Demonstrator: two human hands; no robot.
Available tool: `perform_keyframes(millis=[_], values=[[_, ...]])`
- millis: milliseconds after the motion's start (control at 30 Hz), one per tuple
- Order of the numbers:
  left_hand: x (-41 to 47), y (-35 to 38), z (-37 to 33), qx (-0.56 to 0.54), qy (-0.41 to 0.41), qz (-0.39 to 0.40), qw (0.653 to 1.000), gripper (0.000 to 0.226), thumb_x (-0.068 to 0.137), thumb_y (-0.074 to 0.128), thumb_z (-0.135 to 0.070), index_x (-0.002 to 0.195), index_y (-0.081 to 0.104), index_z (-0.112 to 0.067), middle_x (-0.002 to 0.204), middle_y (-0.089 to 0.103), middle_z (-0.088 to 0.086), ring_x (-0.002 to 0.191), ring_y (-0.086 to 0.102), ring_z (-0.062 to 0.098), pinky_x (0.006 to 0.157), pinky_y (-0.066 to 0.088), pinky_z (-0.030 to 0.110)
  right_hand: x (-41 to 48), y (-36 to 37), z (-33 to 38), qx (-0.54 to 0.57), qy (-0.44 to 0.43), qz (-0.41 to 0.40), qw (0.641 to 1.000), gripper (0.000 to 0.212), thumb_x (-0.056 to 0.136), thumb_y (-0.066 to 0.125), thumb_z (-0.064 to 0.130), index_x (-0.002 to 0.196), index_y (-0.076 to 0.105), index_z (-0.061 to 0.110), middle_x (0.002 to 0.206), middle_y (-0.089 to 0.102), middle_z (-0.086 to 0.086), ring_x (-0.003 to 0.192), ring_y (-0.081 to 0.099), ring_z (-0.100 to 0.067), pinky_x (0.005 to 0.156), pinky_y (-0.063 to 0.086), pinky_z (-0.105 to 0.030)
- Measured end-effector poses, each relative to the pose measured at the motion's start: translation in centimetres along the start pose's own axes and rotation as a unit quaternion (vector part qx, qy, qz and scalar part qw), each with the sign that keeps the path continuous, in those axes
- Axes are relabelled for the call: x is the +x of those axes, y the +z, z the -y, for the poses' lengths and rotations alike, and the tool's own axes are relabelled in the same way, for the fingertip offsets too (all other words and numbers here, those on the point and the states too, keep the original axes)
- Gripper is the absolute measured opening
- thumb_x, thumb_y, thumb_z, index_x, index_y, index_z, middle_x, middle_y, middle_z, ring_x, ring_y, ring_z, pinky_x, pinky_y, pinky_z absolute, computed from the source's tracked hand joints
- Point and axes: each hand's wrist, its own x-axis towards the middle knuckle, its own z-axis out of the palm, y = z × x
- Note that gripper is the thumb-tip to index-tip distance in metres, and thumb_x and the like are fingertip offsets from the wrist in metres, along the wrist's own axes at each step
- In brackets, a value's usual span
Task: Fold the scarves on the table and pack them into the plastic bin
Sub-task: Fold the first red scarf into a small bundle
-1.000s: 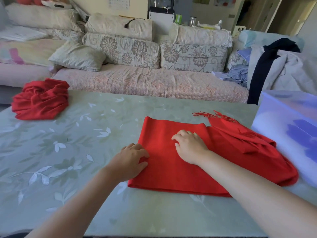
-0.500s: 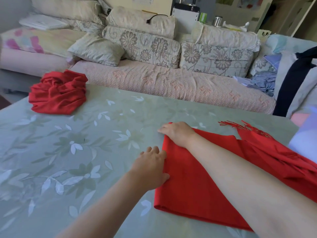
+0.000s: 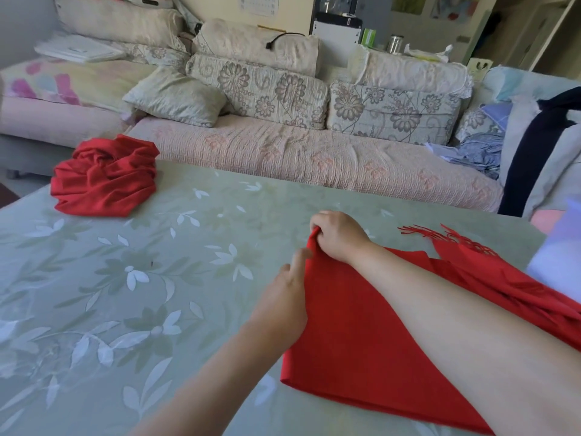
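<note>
A red fringed scarf (image 3: 355, 335), partly folded, lies flat on the table at the lower right. My right hand (image 3: 338, 237) pinches its far left corner and lifts it slightly. My left hand (image 3: 284, 302) rests at the scarf's left edge, its fingers tucked under the fabric there. A second red scarf (image 3: 105, 177) lies crumpled at the table's far left. Only a pale corner of the plastic bin (image 3: 556, 250) shows at the right edge.
The table (image 3: 125, 294) has a green cloth with a white leaf print. Behind it stands a sofa (image 3: 298, 152) with flowered cushions. Clothes (image 3: 534, 146) are heaped at the sofa's right end.
My right hand went from pressing flat on the scarf's middle to pinching its far left corner. My left hand slid along the left edge. The view turned left, so the bin nearly left the frame.
</note>
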Motion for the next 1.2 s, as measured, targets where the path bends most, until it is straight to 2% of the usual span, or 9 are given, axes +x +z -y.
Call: perform_keyframes(millis=[100, 233, 400, 600, 700, 767, 833, 1067, 1200], values=[[0.5, -2.0, 1.5, 0.042, 0.018, 0.011, 0.999, 0.063, 0.085, 0.040, 0.006, 0.135, 0.049, -0.032, 0.108, 0.044, 0.000, 0.082, 0.057, 0.023, 0.068, 0.037, 0.024, 1.7, 0.5, 2.2, 0.005, -0.005, -0.012, 1.000, 0.016, 0.078, 0.054, 0.002, 0.087, 0.063, 0.012, 0.097, 0.062, -0.011, 0.091, 0.059, -0.035, 0.077, 0.048, -0.042], [0.8, -5.9, 5.4, 0.121, -0.026, 0.013, 0.992, 0.050, 0.084, 0.042, 0.005, 0.126, 0.061, -0.014, 0.116, 0.047, 0.009, 0.092, 0.060, 0.031, 0.085, 0.048, 0.036, 4.9, 2.3, 6.8, 0.024, -0.014, 0.018, 0.999, 0.019, 0.080, 0.053, 0.005, 0.095, 0.063, 0.011, 0.106, 0.058, -0.012, 0.103, 0.055, -0.033, 0.090, 0.046, -0.040], [-0.3, -10.8, 11.3, 0.179, -0.090, -0.001, 0.980, 0.043, 0.083, 0.042, 0.007, 0.118, 0.061, -0.010, 0.111, 0.047, 0.007, 0.091, 0.060, 0.028, 0.079, 0.050, 0.036, 9.1, 5.6, 14.5, 0.000, -0.063, 0.057, 0.996, 0.021, 0.085, 0.053, 0.011, 0.104, 0.061, 0.008, 0.114, 0.054, -0.014, 0.113, 0.049, -0.033, 0.098, 0.041, -0.039], [-2.3, -15.5, 18.0, 0.195, -0.185, -0.085, 0.959, 0.038, 0.086, 0.041, 0.002, 0.116, 0.061, -0.009, 0.111, 0.049, 0.011, 0.098, 0.058, 0.032, 0.083, 0.048, 0.038, 13.3, 8.9, 24.0, 0.020, -0.076, 0.056, 0.995, 0.029, 0.092, 0.050, 0.011, 0.121, 0.057, 0.009, 0.134, 0.046, -0.016, 0.125, 0.045, -0.034, 0.104, 0.038, -0.039], [-3.1, -16.1, 18.9, 0.272, -0.234, -0.079, 0.930, 0.040, 0.087, 0.044, -0.007, 0.125, 0.051, -0.014, 0.128, 0.044, 0.011, 0.119, 0.044, 0.030, 0.090, 0.042, 0.036, 13.6, 10.1, 26.5, 0.002, -0.084, 0.137, 0.987, 0.068, 0.094, 0.062, 0.026, 0.152, 0.028, 0.022, 0.163, 0.005, -0.013, 0.136, 0.040, -0.035, 0.110, 0.038, -0.043], [-3.2, -15.8, 18.9, 0.291, -0.229, -0.071, 0.926, 0.054, 0.089, 0.048, -0.016, 0.141, 0.036, -0.020, 0.149, 0.028, 0.011, 0.136, 0.027, 0.031, 0.104, 0.034, 0.040, 13.0, 10.5, 26.6, -0.004, -0.086, 0.168, 0.982, 0.077, 0.095, 0.061, 0.032, 0.157, 0.015, 0.028, 0.165, -0.016, -0.007, 0.141, 0.037, -0.035, 0.113, 0.036, -0.044], [-2.9, -15.1, 18.4, 0.270, -0.193, -0.066, 0.941, 0.060, 0.093, 0.048, -0.024, 0.148, 0.026, -0.023, 0.158, 0.016, 0.009, 0.144, 0.017, 0.031, 0.111, 0.026, 0.043, 12.1, 10.5, 25.8, -0.022, -0.092, 0.159, 0.983, 0.072, 0.098, 0.056, 0.035, 0.158, 0.017, 0.026, 0.166, -0.012, -0.009, 0.144, 0.034, -0.035, 0.115, 0.032, -0.043], [-1.6, -10.7, 14.7, 0.195, -0.112, 0.025, 0.974, 0.065, 0.099, 0.035, -0.052, 0.156, 0.011, -0.030, 0.164, 0.003, 0.002, 0.151, 0.000, 0.023, 0.120, 0.009, 0.046, 6.4, 8.8, 18.7, -0.014, -0.044, 0.076, 0.996, 0.051, 0.100, 0.047, 0.034, 0.150, 0.039, 0.023, 0.163, 0.021, -0.010, 0.150, 0.021, -0.024, 0.121, 0.017, -0.042], [-1.6, -8.4, 14.0, 0.236, -0.127, 0.106, 0.957, 0.075, 0.092, 0.025, -0.072, 0.155, -0.001, -0.040, 0.164, -0.009, 0.000, 0.150, -0.012, 0.023, 0.120, -0.005, 0.050, 1.1, 7.2, 13.8, -0.041, 0.019, 0.060, 0.997, 0.055, 0.101, 0.042, 0.043, 0.153, 0.034, 0.026, 0.165, 0.017, -0.008, 0.152, 0.014, -0.023, 0.122, 0.014, -0.045]])
